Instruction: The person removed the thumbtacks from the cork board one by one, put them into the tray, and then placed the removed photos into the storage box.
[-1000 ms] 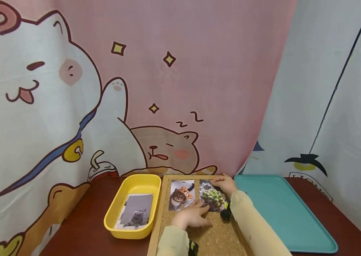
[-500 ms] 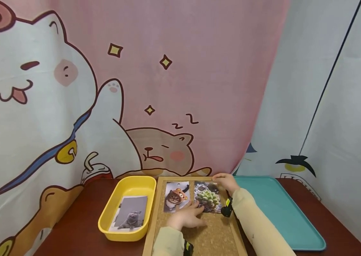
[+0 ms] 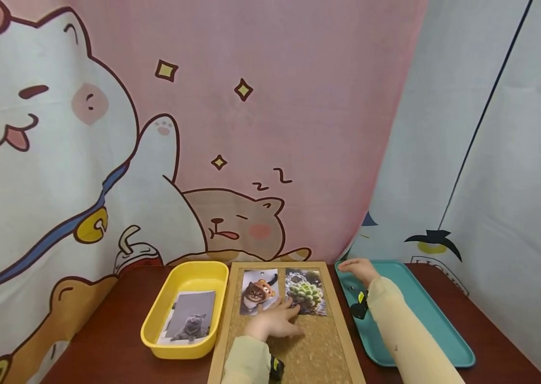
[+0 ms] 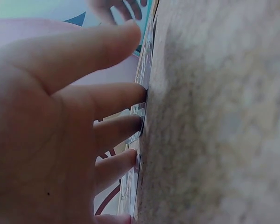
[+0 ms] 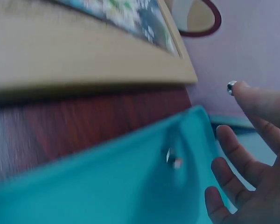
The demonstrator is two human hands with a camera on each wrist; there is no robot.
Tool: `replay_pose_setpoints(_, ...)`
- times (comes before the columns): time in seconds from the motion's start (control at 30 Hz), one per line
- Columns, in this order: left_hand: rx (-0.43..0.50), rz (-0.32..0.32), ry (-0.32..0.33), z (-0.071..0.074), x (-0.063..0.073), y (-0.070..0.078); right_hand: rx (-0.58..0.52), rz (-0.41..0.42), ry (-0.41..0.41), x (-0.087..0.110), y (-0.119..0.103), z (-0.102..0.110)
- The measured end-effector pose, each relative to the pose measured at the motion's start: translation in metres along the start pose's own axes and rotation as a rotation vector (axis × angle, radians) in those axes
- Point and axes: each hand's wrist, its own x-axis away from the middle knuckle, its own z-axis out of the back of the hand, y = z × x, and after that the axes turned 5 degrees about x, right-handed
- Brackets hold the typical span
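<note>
My left hand (image 3: 275, 321) lies spread on a wood-framed corkboard (image 3: 320, 346). Its fingertips rest along the lower edges of a cat photo (image 3: 253, 298) and a succulent photo (image 3: 312, 296). A small pin shows at the cat photo's top. Over the far left corner of the teal tray (image 3: 424, 314) hovers my right hand (image 3: 361, 271). In the right wrist view, a small silver pushpin (image 5: 231, 87) sits at its thumb tip, apparently pinched against the index finger, which is mostly hidden. Below, another small shiny piece (image 5: 171, 157) lies in the tray.
A yellow basin (image 3: 155, 341) left of the corkboard holds several photo prints, a grey cat print (image 3: 194, 314) on top. Board, basin and tray stand on a dark red-brown table (image 3: 112, 325). Behind hangs a printed cartoon cloth (image 3: 308, 106).
My right hand has left the succulent photo's top right corner and moved right, over the tray. The left hand stays on the photos. The head view has shifted a little.
</note>
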Motion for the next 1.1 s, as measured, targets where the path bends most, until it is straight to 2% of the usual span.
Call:
replay_pose_setpoints(0.27,-0.003,0.0,-0.013,0.004,0.002,0.0,0.096,-0.075,0.003,-0.003,0.024,0.012)
replay_pose_setpoints(0.47,-0.002,0.006,-0.019,0.001,0.001,-0.001,0.167,-0.069,0.009,-0.002,0.037,0.012)
replay_pose_setpoints(0.7,0.012,0.01,-0.02,-0.001,-0.001,-0.001,0.208,-0.039,0.016,0.001,0.038,0.012)
replay_pose_setpoints(1.1,0.015,0.006,-0.015,0.001,-0.001,0.0,0.219,-0.062,-0.017,0.003,0.033,0.011)
